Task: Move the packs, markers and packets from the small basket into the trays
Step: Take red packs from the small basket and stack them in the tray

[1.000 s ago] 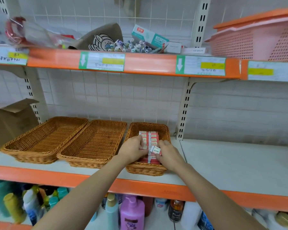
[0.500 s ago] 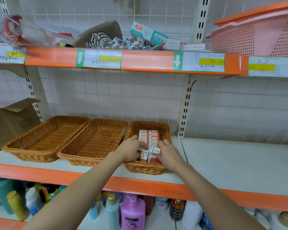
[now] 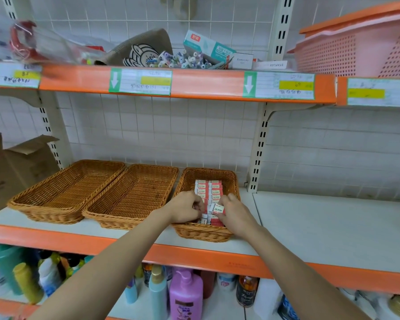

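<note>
Both hands (image 3: pixel 211 210) among red packs (image 3: pixel 208 189) in small basket (image 3: pixel 233 181)

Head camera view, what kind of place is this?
Most likely a small shop: orange-edged shelves with price labels, toiletry bottles below, and wicker trays where both hands sort red-and-white packs.

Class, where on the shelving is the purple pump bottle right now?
The purple pump bottle stands on the lower shelf in the head view, below the orange shelf edge, roughly under the small wicker basket, between other bottles.

Bright even light; blurred, bowed edges
</note>
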`<state>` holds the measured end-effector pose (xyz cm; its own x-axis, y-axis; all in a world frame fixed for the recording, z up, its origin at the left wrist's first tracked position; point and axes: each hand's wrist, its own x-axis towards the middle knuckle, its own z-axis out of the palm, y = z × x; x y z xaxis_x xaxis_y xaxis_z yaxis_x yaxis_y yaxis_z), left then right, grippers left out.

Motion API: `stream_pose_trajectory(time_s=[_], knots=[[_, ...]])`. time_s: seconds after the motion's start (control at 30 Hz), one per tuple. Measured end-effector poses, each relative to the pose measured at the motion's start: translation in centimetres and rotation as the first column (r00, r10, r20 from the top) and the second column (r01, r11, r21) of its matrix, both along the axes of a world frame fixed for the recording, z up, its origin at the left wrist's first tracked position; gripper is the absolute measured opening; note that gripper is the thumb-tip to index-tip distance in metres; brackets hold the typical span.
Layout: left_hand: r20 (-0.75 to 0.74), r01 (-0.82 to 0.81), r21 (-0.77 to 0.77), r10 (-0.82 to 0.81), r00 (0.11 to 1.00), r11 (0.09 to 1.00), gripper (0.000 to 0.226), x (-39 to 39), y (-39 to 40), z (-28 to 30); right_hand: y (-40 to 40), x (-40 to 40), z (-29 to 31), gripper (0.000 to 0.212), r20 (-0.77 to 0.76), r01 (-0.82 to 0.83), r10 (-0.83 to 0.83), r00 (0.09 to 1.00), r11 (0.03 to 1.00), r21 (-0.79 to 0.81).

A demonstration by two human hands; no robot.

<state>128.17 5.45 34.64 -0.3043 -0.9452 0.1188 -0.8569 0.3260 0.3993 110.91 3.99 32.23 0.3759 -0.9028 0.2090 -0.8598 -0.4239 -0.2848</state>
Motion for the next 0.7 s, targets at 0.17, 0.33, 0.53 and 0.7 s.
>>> stream_pose_trajectory(time_s=[0.17, 0.33, 0.53, 0.7], knots=[[-0.086, -0.003, 0.08, 0.01, 0.996, 0.997, 0.01, 0.1, -0.3, -0.8, 0.0, 0.0, 0.0, 0.044, 0.009, 0.004, -0.004, 1.0, 1.0, -0.009], [-0.314, -0.173, 0.054, 0.182, 0.932, 0.983, 0.006, 0.3, -0.5, -0.8, 0.1, 0.0, 0.0, 0.044, 0.022, 0.0, 0.0, 1.0, 1.0, -0.018], [-0.017, -0.24, -0.092, 0.239, 0.971, 0.966, 0.01, 0.0, -0.3, -1.4, 0.2, -0.1, 0.3, 0.041, -0.003, -0.024, 0.024, 1.0, 1.0, -0.003], [0.103, -0.219, -0.104, 0.23, 0.968, 0.97, 0.016, -0.1, -0.3, -1.4, 0.3, -0.3, 0.3, 0.039, 0.019, -0.04, 0.04, 0.999, 0.999, 0.001]])
